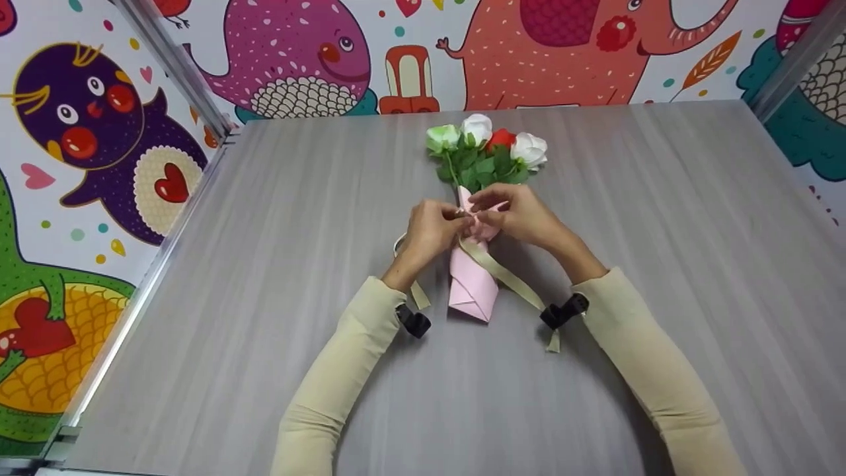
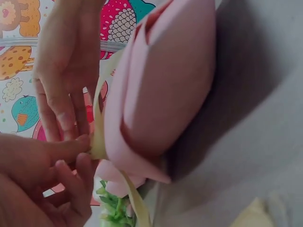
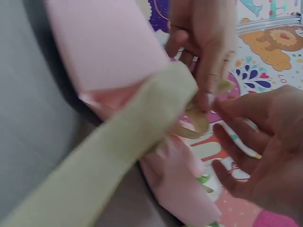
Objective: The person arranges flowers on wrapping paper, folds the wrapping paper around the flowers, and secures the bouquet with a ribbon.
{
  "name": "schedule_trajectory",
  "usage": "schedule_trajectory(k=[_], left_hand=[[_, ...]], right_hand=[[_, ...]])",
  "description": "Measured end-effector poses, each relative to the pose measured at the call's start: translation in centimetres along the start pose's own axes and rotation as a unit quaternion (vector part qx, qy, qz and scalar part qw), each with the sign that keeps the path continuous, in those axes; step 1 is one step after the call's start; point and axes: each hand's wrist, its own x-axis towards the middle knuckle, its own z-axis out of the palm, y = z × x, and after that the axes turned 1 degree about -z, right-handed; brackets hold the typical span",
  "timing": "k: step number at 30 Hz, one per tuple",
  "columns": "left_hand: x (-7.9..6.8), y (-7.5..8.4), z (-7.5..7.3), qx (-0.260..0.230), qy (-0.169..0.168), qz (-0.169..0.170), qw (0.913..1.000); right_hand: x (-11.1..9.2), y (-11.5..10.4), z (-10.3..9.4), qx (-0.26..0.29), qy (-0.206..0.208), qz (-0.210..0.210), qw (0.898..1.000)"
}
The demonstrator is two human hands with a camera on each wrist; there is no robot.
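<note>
A bouquet of roses (image 1: 531,151) in pink wrapping paper (image 1: 472,291) lies on the table, blooms pointing away from me. A cream ribbon (image 1: 509,274) goes round the gathered waist of the paper, its tails trailing to both sides. With thumb and fingers, my left hand (image 1: 433,231) pinches the ribbon at the waist, a small loop showing by its fingertips in the right wrist view. My right hand (image 3: 265,151) is close against it from the other side, fingers spread and slightly bent, one fingertip right at the left fingers. In the left wrist view the paper (image 2: 161,90) partly hides the blooms.
The grey wood-grain table (image 1: 297,185) extends around the bouquet. Printed cartoon walls (image 1: 297,59) stand behind and at the left, with metal frame posts (image 1: 178,66) at the corners. Black wrist cameras (image 1: 563,311) sit near the ribbon tails.
</note>
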Motion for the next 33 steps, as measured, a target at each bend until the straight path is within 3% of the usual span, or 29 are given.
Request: schedule_trajectory(k=[4, 8, 11, 18, 27, 30, 33], left_hand=[[0.1, -0.3, 0.0, -0.020, 0.010, -0.019, 0.9996], [0.2, -0.4, -0.1, -0.039, 0.005, -0.047, 0.9981], [0.1, -0.5, -0.3, -0.059, -0.004, -0.063, 0.9963], [0.1, -1.2, -0.7, -0.071, -0.005, -0.074, 0.9947], [0.2, -2.2, -1.4, -0.075, -0.008, -0.073, 0.9945], [0.1, -2.3, -1.4, -0.046, 0.002, -0.060, 0.9971], [-0.1, -2.2, -1.2, 0.019, 0.012, -0.017, 0.9996]], right_hand=[[-0.5, -0.1, -1.0, -0.056, -0.082, 0.023, 0.995], [-1.0, -0.5, -1.3, -0.129, -0.201, 0.029, 0.971], [-1.2, -0.6, -1.5, -0.149, -0.247, 0.025, 0.957], [-1.4, -0.3, -2.7, -0.167, -0.213, 0.046, 0.961], [-1.5, 0.0, -3.4, -0.205, -0.181, 0.075, 0.959], [-1.4, 0.0, -3.4, -0.203, -0.172, 0.093, 0.959], [-1.3, 0.1, -3.4, -0.200, -0.172, 0.091, 0.960]])
